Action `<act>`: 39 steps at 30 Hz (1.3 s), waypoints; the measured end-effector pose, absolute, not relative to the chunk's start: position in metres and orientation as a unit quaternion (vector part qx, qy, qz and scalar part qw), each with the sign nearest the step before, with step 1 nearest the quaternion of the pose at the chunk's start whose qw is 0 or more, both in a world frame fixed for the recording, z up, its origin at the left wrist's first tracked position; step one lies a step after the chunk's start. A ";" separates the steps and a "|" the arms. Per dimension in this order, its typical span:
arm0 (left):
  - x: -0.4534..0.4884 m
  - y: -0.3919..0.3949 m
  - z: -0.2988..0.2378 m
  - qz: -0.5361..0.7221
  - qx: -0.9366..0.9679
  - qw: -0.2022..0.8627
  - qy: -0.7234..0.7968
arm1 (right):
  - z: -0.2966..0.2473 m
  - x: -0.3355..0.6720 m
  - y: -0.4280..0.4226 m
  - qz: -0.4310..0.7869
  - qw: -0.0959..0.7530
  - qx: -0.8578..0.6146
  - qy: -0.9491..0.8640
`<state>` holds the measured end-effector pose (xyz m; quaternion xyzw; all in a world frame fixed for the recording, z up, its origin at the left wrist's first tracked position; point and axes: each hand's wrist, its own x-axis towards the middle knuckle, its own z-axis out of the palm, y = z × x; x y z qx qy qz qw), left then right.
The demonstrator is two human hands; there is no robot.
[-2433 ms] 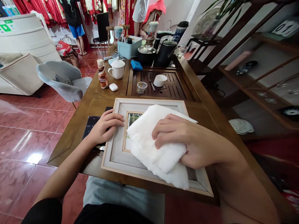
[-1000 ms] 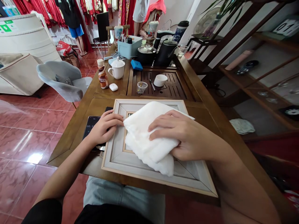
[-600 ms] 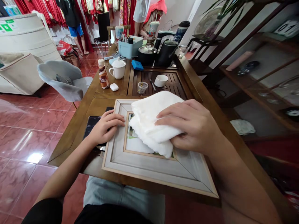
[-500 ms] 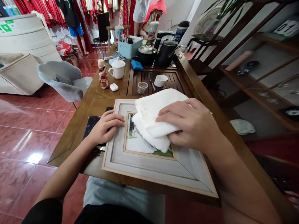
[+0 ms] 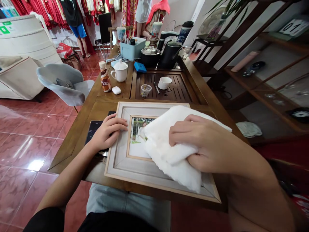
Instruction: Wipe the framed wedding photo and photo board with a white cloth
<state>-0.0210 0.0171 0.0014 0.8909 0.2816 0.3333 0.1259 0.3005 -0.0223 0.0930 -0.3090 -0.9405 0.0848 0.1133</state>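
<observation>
A picture frame with a wide pale border and light wood edging lies on the table in front of me. Inside it shows a photo with greenery and white shapes, its right part covered. My left hand grips the frame's left edge, fingers over the border. In my right hand is a bunched white cloth, pressed over the photo and the right side of the frame. The fingertips of the right hand sink into its folds. A phone with a lit timer lies partly beneath the left wrist.
Beyond the frame are a small plastic cup, a white bowl, a coffee bottle, an earbud case and a lidded mug. A black kettle stands farther back. Shelves rise at the right.
My right hand has moved right and towards me with the cloth, uncovering the frame's top border and more of the photo's upper left. The left hand stays on the frame's edge.
</observation>
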 end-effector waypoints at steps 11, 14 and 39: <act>-0.023 0.018 0.001 0.330 0.892 0.127 0.281 | 0.083 0.295 -0.017 0.008 0.149 -0.343 -0.927; -0.023 0.018 0.001 0.327 0.891 0.132 0.285 | 0.076 0.294 -0.009 -0.047 0.162 -0.346 -0.923; -0.022 0.018 0.001 0.325 0.894 0.128 0.280 | 0.066 0.285 0.000 -0.101 0.197 -0.308 -0.925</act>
